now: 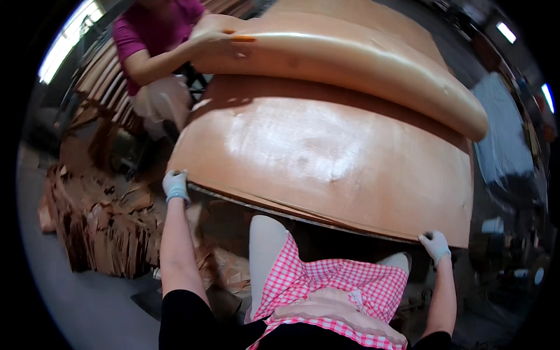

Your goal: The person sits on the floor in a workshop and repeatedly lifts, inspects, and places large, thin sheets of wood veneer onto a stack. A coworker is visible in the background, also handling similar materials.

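A broad stack of thin wood veneer sheets [373, 175] lies in front of me, its near edge facing my legs. My left hand [175, 186], in a pale glove, is closed on the stack's near left corner. My right hand [435, 246], also gloved, pinches the near edge close to the right corner; its fingertips are partly hidden. Over the far part of the stack a large veneer sheet [350, 61] is bent up into a long curl. A co-worker's hand [219, 45] touches its left end, beside a thin orange item [244, 38].
The co-worker in a purple shirt [153, 29] is at the far left. A heap of broken veneer scraps [105, 227] sits on the left floor. Rolled veneer [105, 79] is stacked behind it. Pale grey sheeting [504, 128] covers something on the right, with dark machinery nearer.
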A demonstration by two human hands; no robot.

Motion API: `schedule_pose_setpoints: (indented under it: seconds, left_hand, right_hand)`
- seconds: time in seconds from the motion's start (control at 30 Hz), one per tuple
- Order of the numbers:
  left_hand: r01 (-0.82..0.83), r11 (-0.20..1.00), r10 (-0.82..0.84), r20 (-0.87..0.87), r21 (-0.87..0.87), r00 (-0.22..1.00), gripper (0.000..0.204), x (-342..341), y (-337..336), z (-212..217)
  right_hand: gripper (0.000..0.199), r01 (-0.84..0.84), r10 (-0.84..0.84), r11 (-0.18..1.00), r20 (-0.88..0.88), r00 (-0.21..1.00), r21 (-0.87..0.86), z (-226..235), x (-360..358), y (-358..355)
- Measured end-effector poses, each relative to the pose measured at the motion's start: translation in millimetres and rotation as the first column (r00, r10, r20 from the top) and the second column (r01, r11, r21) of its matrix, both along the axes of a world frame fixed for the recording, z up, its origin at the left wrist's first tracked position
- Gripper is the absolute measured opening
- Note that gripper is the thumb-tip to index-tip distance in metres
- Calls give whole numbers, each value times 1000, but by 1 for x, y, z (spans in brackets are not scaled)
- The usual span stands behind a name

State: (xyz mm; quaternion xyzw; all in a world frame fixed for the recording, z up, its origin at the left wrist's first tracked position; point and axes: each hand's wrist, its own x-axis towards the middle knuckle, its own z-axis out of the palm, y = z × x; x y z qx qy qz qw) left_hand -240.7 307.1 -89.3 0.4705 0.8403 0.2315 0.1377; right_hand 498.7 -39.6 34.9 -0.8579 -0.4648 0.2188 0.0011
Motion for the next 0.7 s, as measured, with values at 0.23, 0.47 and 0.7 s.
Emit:
schedule_pose_setpoints:
  seconds: [0.23, 0.47, 0.7]
  left_hand:
    - [29, 998, -48, 348, 58, 936, 25, 1, -3, 30]
    - [599, 800, -600, -9, -24, 800, 62, 332, -103, 73]
    - [981, 176, -966, -206, -78, 156, 75, 557, -235, 49]
  right_hand:
    - [50, 21, -13, 979, 40, 999, -205, -29, -3, 29]
    - [48, -4, -3, 973, -29, 1000, -231, -31, 5, 25]
    - [45, 30, -50, 986, -117, 992, -166, -28, 0, 22]
